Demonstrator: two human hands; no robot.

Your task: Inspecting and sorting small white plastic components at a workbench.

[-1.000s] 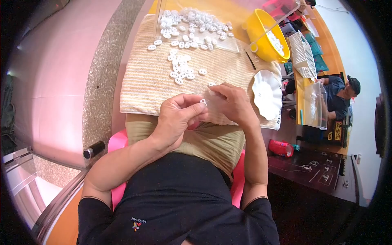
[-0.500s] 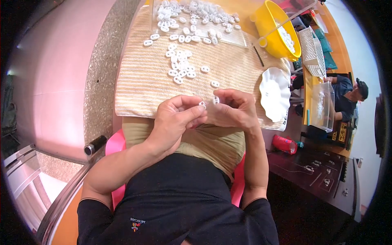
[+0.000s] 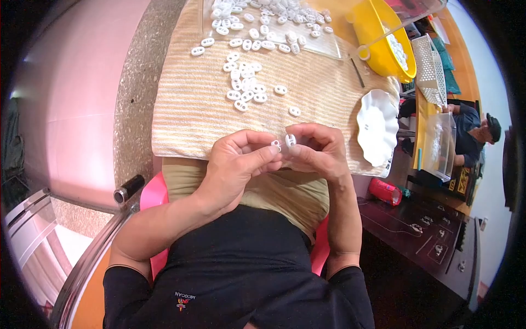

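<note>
Pinching a small white part (image 3: 276,146) between thumb and fingers, the left hand (image 3: 233,162) is hovering at the near edge of the striped towel (image 3: 181,104). The right hand (image 3: 324,152) is grasping a white two-holed oval piece (image 3: 290,140) the same way, just beside it. Both are sitting right at the fingertips, so a weak pinch or misaligned push could be dropping one off the towel onto the khaki trousers (image 3: 246,189). Fingers are partly covering both, so fit is staying hard to judge.
</note>
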